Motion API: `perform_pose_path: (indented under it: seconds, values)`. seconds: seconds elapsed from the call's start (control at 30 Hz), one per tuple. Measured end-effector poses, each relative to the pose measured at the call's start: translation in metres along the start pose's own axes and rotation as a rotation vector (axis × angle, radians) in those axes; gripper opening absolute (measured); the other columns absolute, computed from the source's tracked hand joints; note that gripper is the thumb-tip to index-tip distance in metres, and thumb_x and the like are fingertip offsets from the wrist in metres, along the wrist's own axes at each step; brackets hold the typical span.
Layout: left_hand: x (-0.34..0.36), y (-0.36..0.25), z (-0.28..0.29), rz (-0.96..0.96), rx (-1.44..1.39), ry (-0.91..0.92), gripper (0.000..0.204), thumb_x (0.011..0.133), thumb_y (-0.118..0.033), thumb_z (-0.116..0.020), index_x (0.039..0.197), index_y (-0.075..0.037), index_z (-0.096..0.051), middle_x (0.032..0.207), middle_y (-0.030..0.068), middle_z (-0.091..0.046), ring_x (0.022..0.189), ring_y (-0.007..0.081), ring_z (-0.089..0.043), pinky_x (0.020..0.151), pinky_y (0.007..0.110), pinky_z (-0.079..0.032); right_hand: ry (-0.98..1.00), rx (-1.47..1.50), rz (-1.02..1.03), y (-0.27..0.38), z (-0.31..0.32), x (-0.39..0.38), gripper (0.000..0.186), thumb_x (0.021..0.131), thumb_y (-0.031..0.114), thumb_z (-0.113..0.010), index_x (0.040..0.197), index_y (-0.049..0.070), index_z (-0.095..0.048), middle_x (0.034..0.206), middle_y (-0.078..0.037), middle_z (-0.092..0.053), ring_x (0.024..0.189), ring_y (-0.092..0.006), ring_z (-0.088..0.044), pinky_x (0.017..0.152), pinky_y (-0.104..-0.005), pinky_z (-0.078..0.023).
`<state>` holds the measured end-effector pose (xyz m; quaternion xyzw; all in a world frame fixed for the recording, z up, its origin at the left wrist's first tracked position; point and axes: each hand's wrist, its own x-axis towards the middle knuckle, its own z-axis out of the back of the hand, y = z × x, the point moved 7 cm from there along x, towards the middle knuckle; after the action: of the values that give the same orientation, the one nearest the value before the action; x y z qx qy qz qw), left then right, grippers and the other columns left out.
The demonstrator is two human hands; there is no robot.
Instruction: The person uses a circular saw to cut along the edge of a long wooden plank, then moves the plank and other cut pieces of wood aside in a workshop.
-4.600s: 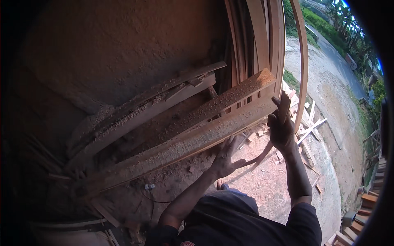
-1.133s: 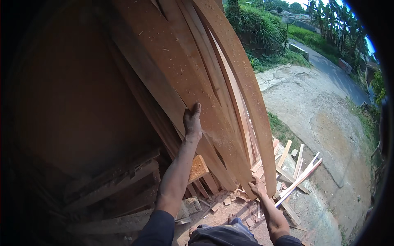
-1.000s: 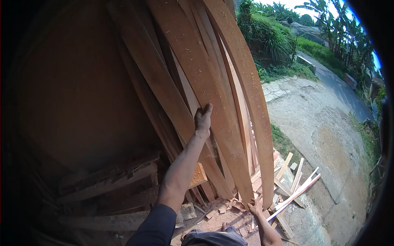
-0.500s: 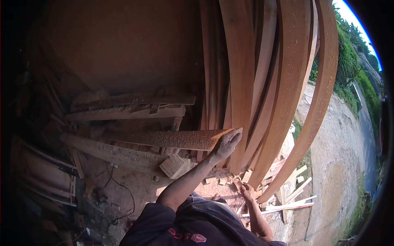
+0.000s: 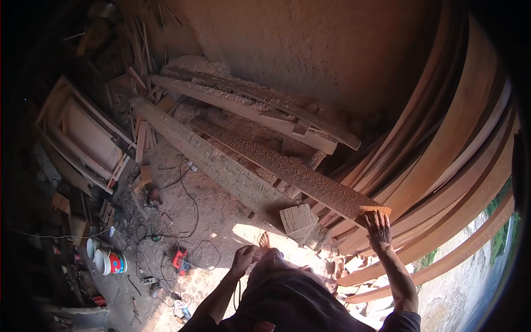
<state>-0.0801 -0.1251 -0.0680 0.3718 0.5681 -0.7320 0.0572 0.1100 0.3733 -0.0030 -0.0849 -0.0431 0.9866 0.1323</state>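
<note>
The right hand [image 5: 380,235] is resting unclenched on the right end of a dusty beam [image 5: 293,170] lying unlifted; the left hand [image 5: 246,259] is hanging half-curled, hold unclear.

The right hand [image 5: 379,229] lies with extended fingers against the near end of a long brown wooden beam [image 5: 287,169] strewn with shavings. The left hand [image 5: 246,257] is curled close to the person's dark shirt [image 5: 298,299]; whether it grips anything cannot be told. Alongside the beam runs a dusty, greyish wooden beam [image 5: 204,155], with a pale, striped wooden block [image 5: 298,220] near its closer end. Long reddish-brown wooden boards [image 5: 464,122] crowd the right side, curving toward the rim. On the dusty floor [image 5: 171,218] lie a red power tool [image 5: 180,260] and a looping black cable [image 5: 193,202]; a white bucket with a colourful label [image 5: 113,262] sits farther left.
</note>
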Motion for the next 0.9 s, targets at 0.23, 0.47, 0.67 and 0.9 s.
perform_pose_path:
  seconds: [0.23, 0.47, 0.67, 0.9]
  values:
    - [0.040, 0.005, 0.037, 0.057, -0.116, 0.005, 0.031, 0.106, -0.029, -0.060, 0.112, -0.001, -0.069, 0.099, 0.0073, -0.073, 0.085, 0.0146, -0.070, 0.072, 0.030, -0.058, -0.051, 0.038, 0.008, 0.000, 0.027, 0.033, 0.086, 0.069, 0.002, -0.072, 0.150, 0.016, -0.047, 0.153, -0.020, -0.043, 0.142, -0.0476, -0.038, 0.113, -0.0610, -0.039]
    - [0.086, -0.068, 0.071, -0.129, -0.086, -0.058, 0.036, 0.107, -0.030, -0.057, 0.123, 0.001, -0.064, 0.106, 0.0133, -0.074, 0.081, 0.0158, -0.070, 0.076, 0.029, -0.058, 0.523, 0.442, -0.130, -0.020, 0.084, 0.081, 0.062, 0.067, 0.014, -0.079, 0.127, 0.008, -0.064, 0.111, -0.021, -0.073, 0.108, -0.0387, -0.069, 0.094, -0.0458, -0.056]
    - [0.083, -0.090, 0.069, -0.212, -0.258, -0.197, 0.036, 0.104, -0.034, -0.062, 0.119, -0.001, -0.067, 0.098, 0.0088, -0.075, 0.074, 0.0133, -0.068, 0.068, 0.026, -0.054, 0.459, 0.380, -0.134, -0.014, 0.079, 0.083, 0.073, 0.065, 0.026, -0.086, 0.131, 0.009, -0.062, 0.109, -0.021, -0.074, 0.109, -0.0367, -0.070, 0.092, -0.0461, -0.057]
    - [0.076, -0.064, 0.045, -0.080, -0.210, -0.124, 0.043, 0.106, -0.036, -0.058, 0.121, 0.003, -0.065, 0.101, 0.0115, -0.074, 0.078, 0.0141, -0.068, 0.067, 0.027, -0.055, 0.201, 0.198, -0.108, 0.016, 0.071, 0.108, 0.100, 0.073, 0.029, -0.085, 0.157, 0.021, -0.032, 0.120, -0.018, -0.071, 0.107, -0.0400, -0.069, 0.088, -0.0536, -0.056]
